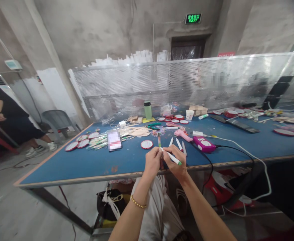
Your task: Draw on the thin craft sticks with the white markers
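Note:
My left hand [153, 160] is closed on a flat craft stick [159, 140] held upright, its visible part coloured reddish above and green lower down. In my right hand [176, 164] a white marker pen [174, 158] with a green end is gripped, its other end pointing at the lower part of the stick. Both hands meet near the table's front edge; whether the pen tip touches the stick is too small to tell. Just beyond lie a round white disc with a red rim [147, 144] and several white markers [179, 144].
A pink glue gun [184, 135] and a purple box [204, 144] with cables lie right on the blue table [86, 165]. Loose sticks [136, 131], a green bottle [148, 110] and a paper cup [189, 115] stand farther back. A person [13, 110] is at far left.

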`<action>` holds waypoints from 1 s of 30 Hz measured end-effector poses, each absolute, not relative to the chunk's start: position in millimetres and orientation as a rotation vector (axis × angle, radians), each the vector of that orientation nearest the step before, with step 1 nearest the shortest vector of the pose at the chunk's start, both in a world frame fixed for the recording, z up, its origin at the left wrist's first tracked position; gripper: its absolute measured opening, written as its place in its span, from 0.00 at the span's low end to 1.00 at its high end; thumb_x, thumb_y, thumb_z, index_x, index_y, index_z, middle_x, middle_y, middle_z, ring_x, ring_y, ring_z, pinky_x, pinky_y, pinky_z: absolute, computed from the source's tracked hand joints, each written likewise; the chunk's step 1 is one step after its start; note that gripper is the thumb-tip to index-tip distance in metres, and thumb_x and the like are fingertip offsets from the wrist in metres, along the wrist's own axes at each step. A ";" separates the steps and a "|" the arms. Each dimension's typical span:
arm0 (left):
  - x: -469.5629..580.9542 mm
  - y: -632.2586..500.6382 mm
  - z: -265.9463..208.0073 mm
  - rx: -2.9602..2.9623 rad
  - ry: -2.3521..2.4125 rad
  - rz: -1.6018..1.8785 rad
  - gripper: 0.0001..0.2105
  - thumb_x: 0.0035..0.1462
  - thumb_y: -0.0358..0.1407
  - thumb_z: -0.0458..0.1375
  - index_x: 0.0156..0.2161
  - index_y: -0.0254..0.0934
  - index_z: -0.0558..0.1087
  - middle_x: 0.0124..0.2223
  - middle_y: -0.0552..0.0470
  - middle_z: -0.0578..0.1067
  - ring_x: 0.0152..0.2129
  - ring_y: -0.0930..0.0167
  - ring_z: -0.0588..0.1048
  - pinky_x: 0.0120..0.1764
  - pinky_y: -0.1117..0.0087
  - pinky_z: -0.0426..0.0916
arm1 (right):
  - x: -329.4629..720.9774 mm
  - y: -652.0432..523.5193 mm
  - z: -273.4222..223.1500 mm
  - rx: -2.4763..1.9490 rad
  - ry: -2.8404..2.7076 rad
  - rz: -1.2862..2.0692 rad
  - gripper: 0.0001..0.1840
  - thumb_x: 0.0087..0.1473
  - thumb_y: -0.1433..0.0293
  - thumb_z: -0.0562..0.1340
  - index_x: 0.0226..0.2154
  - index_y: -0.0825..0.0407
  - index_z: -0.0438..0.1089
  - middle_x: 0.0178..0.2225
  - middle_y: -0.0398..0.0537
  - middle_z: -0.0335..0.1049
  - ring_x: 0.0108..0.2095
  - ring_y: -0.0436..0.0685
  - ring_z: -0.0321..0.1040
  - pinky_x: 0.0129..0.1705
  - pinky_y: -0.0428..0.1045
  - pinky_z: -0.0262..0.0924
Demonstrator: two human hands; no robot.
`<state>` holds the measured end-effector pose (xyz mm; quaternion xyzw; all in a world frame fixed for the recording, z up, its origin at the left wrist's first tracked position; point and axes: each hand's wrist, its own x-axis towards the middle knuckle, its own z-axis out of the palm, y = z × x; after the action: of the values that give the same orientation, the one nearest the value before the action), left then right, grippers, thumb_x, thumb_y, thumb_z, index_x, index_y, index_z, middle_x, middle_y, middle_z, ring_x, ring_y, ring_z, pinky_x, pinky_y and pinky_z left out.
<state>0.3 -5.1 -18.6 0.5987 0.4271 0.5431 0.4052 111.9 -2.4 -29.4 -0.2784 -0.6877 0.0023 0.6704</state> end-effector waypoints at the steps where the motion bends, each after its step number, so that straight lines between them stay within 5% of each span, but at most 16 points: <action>1: 0.2 -5.4 -18.4 1.511 1.078 1.370 0.13 0.55 0.42 0.52 0.23 0.38 0.62 0.14 0.61 0.61 0.10 0.77 0.61 0.17 0.75 0.54 | 112.0 -2.1 -29.8 -0.631 -1.553 0.001 0.06 0.57 0.75 0.58 0.32 0.51 0.70 0.26 0.43 0.67 0.26 0.51 0.66 0.29 0.47 0.62; 30: -0.1 -4.3 -20.0 1.498 1.051 1.366 0.11 0.55 0.41 0.53 0.25 0.38 0.65 0.14 0.62 0.63 0.09 0.77 0.62 0.16 0.75 0.54 | 111.1 -0.3 -31.4 -0.644 -1.475 -0.031 0.06 0.57 0.76 0.58 0.33 0.51 0.70 0.26 0.43 0.67 0.27 0.51 0.66 0.30 0.47 0.62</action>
<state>-0.1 -4.3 -20.0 0.5967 0.4187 0.5440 0.4157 111.1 -0.3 -31.4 -0.2882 -0.6606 -0.0141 0.6931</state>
